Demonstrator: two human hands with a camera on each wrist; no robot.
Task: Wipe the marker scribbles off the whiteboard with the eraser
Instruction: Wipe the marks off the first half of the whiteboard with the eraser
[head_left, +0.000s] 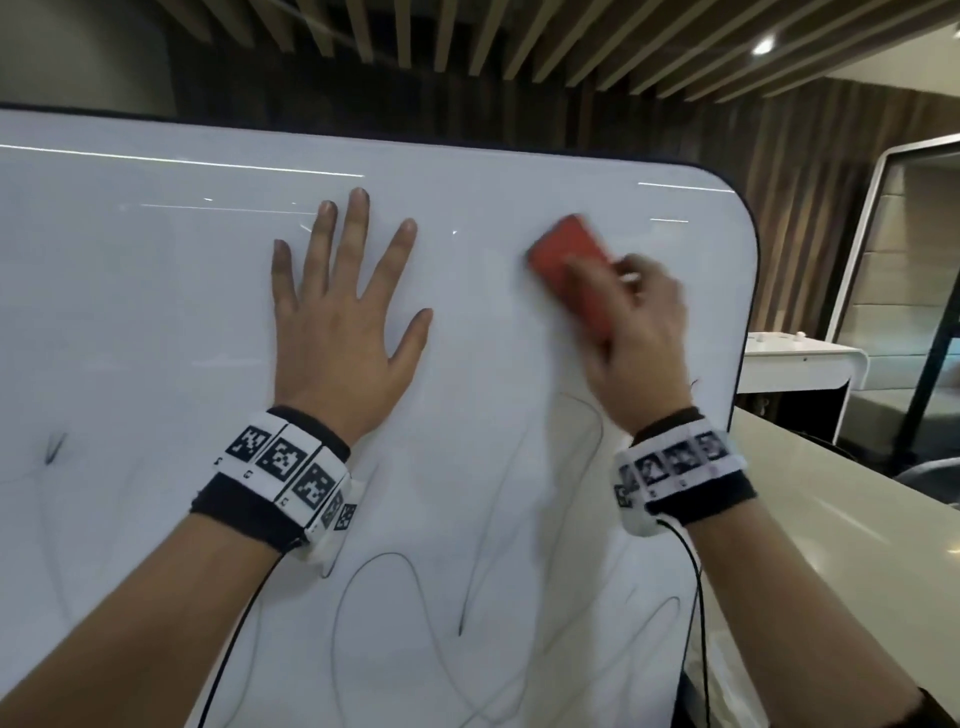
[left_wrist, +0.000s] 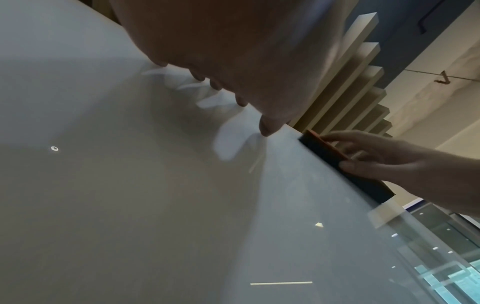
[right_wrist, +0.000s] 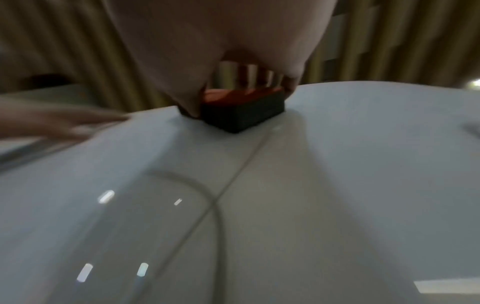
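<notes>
The whiteboard (head_left: 156, 312) fills the head view, tilted away from me. Thin black marker scribbles (head_left: 384, 587) loop across its lower half, and a small dark mark (head_left: 52, 447) sits at the left. My left hand (head_left: 343, 317) lies flat on the board with fingers spread. My right hand (head_left: 639, 322) grips a red eraser (head_left: 566, 260) with a black felt pad (right_wrist: 241, 115), pressed against the board's upper right area. In the left wrist view the eraser (left_wrist: 345, 164) shows edge-on under my right fingers (left_wrist: 363, 152). A scribble line (right_wrist: 218, 205) runs below the eraser in the right wrist view.
The board's dark rounded edge (head_left: 748, 249) is just right of the eraser. A pale counter (head_left: 831, 509) extends at the lower right, with a white table (head_left: 800, 364) and a glass booth (head_left: 909, 234) behind it. Wooden slats (head_left: 519, 41) line the ceiling.
</notes>
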